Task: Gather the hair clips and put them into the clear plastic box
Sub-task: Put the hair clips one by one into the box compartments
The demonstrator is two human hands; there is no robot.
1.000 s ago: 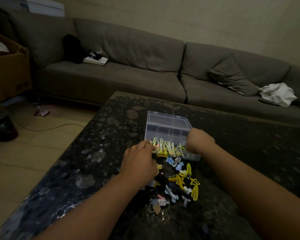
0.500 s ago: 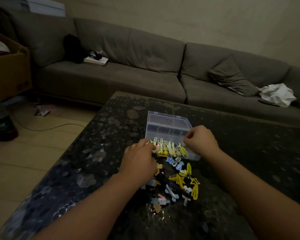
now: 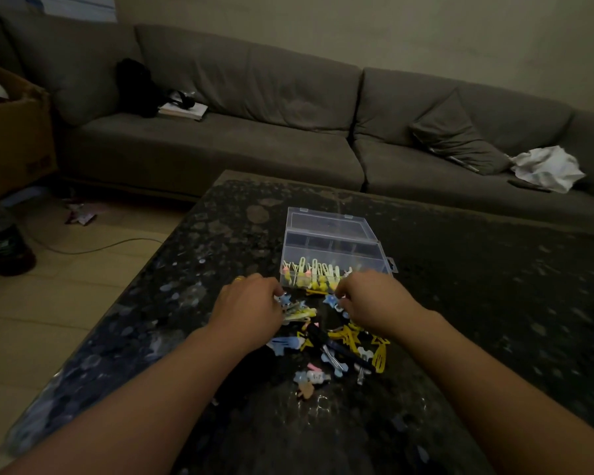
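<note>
A clear plastic box [image 3: 333, 246] stands open on the dark table, its lid laid back. Several yellow and pale clips [image 3: 311, 274] fill its near row. A pile of hair clips [image 3: 343, 344], yellow, blue, black and pink, lies just in front of the box. My left hand [image 3: 251, 310] is on the left side of the pile, fingers curled on a blue clip [image 3: 284, 299]. My right hand [image 3: 371, 299] is on the right side, fingers curled round a blue star-shaped clip [image 3: 330, 299]. Both hands are just short of the box's near wall.
The dark speckled table [image 3: 477, 320] has its left edge near a wooden floor with a cable and a dark bottle [image 3: 4, 234]. A grey sofa [image 3: 254, 132] runs behind, with a book, a cushion and a white cloth [image 3: 546, 168]. A cardboard box [image 3: 11, 132] stands at far left.
Both hands have drawn back from the box's near row to the pile in front of it. Each now has its fingers on a blue clip.
</note>
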